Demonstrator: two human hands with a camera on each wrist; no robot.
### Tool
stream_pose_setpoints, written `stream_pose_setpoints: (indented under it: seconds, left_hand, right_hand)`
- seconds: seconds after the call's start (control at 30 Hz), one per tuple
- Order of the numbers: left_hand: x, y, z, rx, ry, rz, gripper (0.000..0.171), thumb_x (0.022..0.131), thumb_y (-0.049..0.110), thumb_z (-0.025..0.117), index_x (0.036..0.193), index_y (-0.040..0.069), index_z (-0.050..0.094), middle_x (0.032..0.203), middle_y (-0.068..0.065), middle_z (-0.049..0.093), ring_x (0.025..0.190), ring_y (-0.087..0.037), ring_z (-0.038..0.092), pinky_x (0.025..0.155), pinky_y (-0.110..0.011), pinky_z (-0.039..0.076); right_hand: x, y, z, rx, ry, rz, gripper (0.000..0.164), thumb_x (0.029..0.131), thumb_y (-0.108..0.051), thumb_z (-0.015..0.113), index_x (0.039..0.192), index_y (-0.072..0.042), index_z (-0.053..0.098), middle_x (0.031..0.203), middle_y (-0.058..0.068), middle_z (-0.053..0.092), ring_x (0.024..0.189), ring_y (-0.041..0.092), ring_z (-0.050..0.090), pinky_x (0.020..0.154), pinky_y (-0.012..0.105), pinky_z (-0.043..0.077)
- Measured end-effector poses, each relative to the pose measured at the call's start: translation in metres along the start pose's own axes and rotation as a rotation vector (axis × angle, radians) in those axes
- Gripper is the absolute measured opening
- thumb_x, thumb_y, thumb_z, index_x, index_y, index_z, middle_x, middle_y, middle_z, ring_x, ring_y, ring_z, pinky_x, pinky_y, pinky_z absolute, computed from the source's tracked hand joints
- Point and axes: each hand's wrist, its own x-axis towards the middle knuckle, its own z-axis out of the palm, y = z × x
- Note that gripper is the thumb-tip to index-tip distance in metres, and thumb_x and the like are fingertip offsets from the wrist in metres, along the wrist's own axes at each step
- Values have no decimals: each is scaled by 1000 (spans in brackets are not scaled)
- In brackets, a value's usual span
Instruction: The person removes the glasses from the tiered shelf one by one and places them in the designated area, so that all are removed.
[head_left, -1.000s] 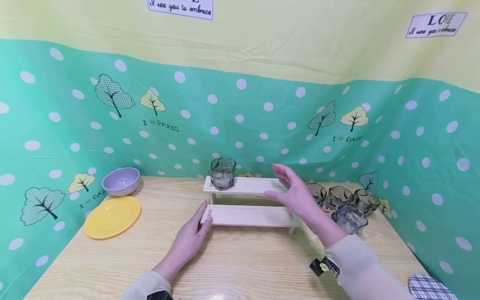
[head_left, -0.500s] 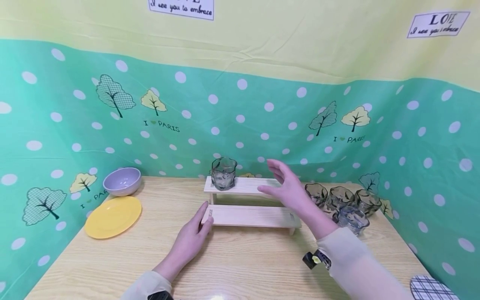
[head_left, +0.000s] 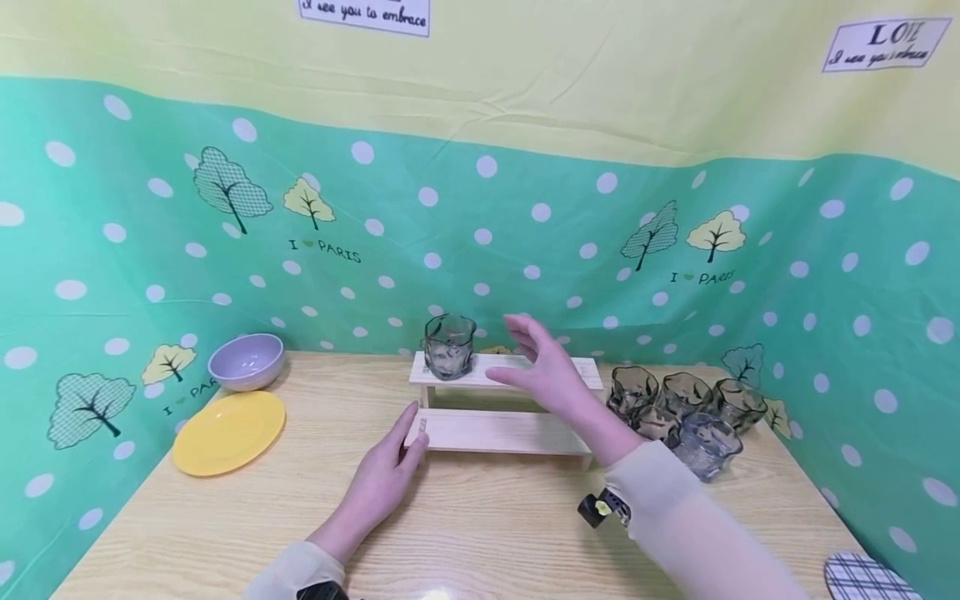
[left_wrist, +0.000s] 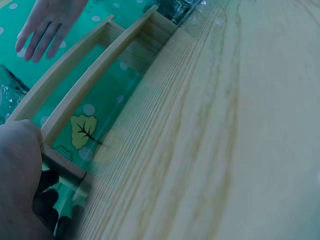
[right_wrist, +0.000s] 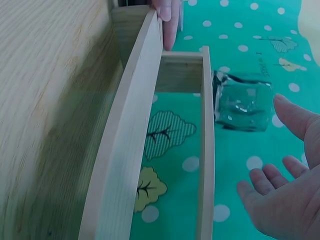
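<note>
A two-tier wooden rack (head_left: pixel 495 431) stands on the table in the middle of the head view. My left hand (head_left: pixel 378 483) holds its left end at the lower shelf; in the left wrist view, the fingers (left_wrist: pixel 45 200) bend around the end piece. One smoky, wavy glass tumbler (head_left: pixel 450 357) sits upright on the top shelf's left end. Over the top shelf, to the right of that tumbler, is my right hand (head_left: pixel 543 371), with thumb and fingers spread and nothing in them. The right wrist view shows a gap between this hand (right_wrist: pixel 285 200) and the tumbler (right_wrist: pixel 242 102).
Several more tumblers (head_left: pixel 686 396) are grouped on the table just right of the rack. A purple bowl (head_left: pixel 246 362) and a yellow plate (head_left: pixel 228 433) lie at the left. Dotted green cloth (head_left: pixel 480 233) hangs behind and on both sides. A checked cloth (head_left: pixel 862 575) lies bottom right.
My right hand has moved left over the top shelf, closer to the tumbler there. My left hand has stayed on the rack's left end.
</note>
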Motion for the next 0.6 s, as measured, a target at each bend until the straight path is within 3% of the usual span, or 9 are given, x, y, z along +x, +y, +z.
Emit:
stream_pose_setpoints:
  seconds: [0.3,0.6]
  left_hand:
    - [1,0,-1,-7,-17,-16,66,118,43,54,175,14,35,169,-17,47,154,-38,46,126,-59,39]
    - [1,1,-1,2,-13,-15,65,118,42,54,174,14,36,167,-18,49,152,-40,49,125,-59,40]
  right_hand:
    - [14,-2,26,35,-9,-1,99,92,-18,94,172,-22,37,170,9,46,158,31,43,130,45,35]
    - [29,3,46,55,5,-19,103,91,-22,96,173,-19,34,166,12,46,154,31,46,128,45,39]
